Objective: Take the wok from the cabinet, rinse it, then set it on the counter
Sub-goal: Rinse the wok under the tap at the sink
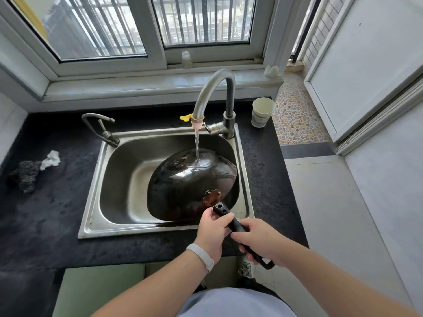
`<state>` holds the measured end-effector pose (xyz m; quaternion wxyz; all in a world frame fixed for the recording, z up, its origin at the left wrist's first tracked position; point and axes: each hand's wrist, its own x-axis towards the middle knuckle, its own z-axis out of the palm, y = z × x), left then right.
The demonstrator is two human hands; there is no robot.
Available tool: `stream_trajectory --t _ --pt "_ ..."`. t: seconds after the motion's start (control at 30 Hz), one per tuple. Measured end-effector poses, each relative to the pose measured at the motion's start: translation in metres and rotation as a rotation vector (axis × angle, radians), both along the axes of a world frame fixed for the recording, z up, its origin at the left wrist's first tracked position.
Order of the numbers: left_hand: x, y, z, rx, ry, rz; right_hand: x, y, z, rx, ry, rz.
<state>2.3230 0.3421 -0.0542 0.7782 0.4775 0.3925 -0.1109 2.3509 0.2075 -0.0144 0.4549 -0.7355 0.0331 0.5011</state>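
Rinse step in hand. The dark round metal wok lies tilted in the stainless steel sink, its outer side under the curved steel tap, which is running. The left hand and right hand each have a closed grip round the black wok handle. Next move, as judged: lift, drain, and set it on the black stone desk.

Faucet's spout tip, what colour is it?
The tip is pale pink, with a yellow tab beside it; head view.

A home kitchen: steel sink with tap set in dark counter below a window.
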Motion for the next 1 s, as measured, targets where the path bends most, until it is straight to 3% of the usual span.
stream_trajectory --t 0.67,1.0 --pt "0.006 -0.013 0.000 0.068 0.004 -0.056 0.006 -0.020 0.005 0.039 0.004 -0.018" --pt "0.028 -0.002 0.013 0.178 0.000 -0.027 0.027 -0.003 0.017 0.116 0.107 -0.088"
